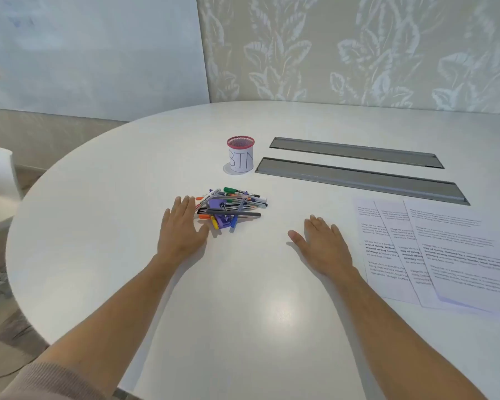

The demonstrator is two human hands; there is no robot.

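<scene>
As seen from the head camera, the pile of pens and markers (231, 207) lies on the white round table (243, 327), left of centre and just in front of the pen cup (240, 155). Most pieces in the pile run with their long axes across the view, left to right. The green-capped marker (241, 192) at the far edge has its cap to the left and slants slightly downward to the right, and the grey pen (233, 213) lies nearly level. A purple plastic item (222, 221) sits at the near edge of the heap. The left hand (182, 226) rests flat on the table, palm down and fingers straight and close together, just beside the pile's left edge, gripping nothing. The right hand (324, 246) lies flat with its fingers slightly spread, well apart from the pile, holding nothing. The cup stands upright, with a red mesh rim and a paper wrap lettered "BIN"; its contents cannot be made out. Overlapping printed sheets (451, 249) lie right of the right hand. Two grey slot covers (358, 180) run behind them.
</scene>
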